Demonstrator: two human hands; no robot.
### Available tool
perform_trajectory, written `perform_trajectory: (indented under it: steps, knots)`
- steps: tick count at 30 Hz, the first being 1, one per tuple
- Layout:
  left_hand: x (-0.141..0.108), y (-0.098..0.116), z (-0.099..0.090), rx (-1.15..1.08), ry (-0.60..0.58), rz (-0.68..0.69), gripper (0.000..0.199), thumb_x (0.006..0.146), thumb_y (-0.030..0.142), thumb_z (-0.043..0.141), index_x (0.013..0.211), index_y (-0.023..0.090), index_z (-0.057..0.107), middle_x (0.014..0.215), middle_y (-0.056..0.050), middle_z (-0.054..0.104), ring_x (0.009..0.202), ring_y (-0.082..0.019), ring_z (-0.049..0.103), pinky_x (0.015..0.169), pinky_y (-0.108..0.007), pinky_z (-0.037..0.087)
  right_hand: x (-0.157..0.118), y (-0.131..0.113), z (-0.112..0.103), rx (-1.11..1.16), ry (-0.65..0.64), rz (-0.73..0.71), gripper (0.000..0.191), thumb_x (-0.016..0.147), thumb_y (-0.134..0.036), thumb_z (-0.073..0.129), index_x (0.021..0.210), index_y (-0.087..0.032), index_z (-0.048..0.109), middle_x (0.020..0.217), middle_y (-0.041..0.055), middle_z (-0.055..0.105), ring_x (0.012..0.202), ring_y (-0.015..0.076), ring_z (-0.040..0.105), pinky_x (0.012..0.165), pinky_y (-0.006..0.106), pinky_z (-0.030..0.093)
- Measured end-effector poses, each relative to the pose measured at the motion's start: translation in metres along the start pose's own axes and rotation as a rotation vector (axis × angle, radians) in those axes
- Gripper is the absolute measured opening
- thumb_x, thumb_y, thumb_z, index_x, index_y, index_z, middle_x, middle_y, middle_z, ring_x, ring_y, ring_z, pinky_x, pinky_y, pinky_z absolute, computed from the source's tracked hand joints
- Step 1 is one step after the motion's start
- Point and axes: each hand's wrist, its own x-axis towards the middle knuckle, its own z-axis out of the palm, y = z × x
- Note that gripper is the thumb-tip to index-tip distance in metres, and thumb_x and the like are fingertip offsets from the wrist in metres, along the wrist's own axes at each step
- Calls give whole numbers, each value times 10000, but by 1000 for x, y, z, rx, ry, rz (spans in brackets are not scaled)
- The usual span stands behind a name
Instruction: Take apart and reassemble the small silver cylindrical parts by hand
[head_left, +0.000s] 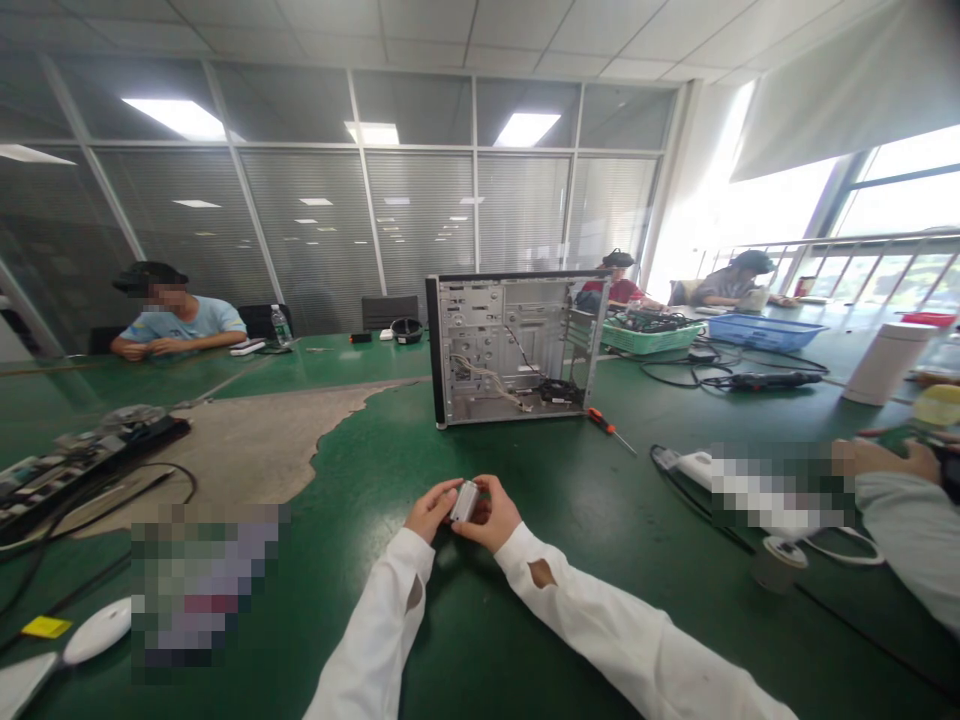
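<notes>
A small silver metal block is held just above the green tabletop, its exact kind too small to make out. My left hand grips its left side with fingers closed. On the other side my right hand curls around it, thumb at the near lower edge and fingers behind. Beyond both hands stands an open computer case, upright, with loose cables and a black part inside. Beside its lower right corner lies an orange-and-black screwdriver, apart from my hands.
Left are a power strip with cables and a white mouse. To the right are a green basket, a blue basket and a white bottle. A co-worker's hand reaches in there; other people sit farther back.
</notes>
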Motion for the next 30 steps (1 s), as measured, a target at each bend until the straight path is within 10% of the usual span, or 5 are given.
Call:
perform_trajectory:
  steps: [11,23,30]
  knots:
    - [0,-4,7,71,13,12,361,500,316,685,786,128,572,700,-45,642,682,-173,582,656,-274,434,-7,-7,-3,-355,-3,-263,635,469,-223,657,1034,-174,373,970,68,412,733,153,491,587,298,465]
    - [2,2,-5,-227,-16,-91,434,470,364,703,804,109,594,709,-64,654,685,-197,596,657,-300,433,-7,-10,-5,-176,-83,-285,685,542,-189,624,1138,-209,287,1025,73,407,662,103,473,523,242,455]
    - [6,-13,-2,-85,112,183,404,557,305,632,906,144,504,870,-78,624,850,-207,564,784,-349,404,-6,-11,-5,-141,-29,-240,568,575,-86,506,1101,-221,342,1001,58,433,687,103,497,489,202,444]
